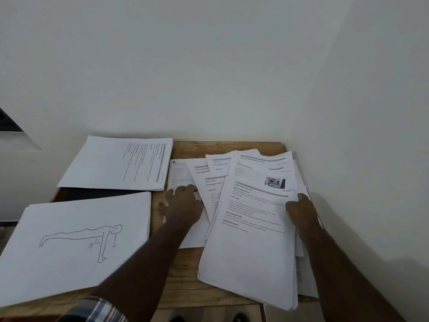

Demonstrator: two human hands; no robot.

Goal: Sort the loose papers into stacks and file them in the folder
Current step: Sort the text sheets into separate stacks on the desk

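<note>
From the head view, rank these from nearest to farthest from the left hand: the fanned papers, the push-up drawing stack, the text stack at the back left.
From the left hand:
1. Fanned papers: under its fingers and to its right.
2. Push-up drawing stack: on its left, at the table's near side.
3. Text stack: back left, past the dark folder.

Your left hand (183, 205) covers the middle of the fanned loose papers (209, 182), so you can't read those lines. Your right hand (301, 214) has its fingertips tucked behind the right-hand pile (250, 240), grip's hidden. Body text on every sheet is too tiny and blurry to make out. The dark folder (97, 192) is mostly buried under the two left stacks (116, 163). The push-up drawing stack (74, 240) gets cut off at the left edge.
</note>
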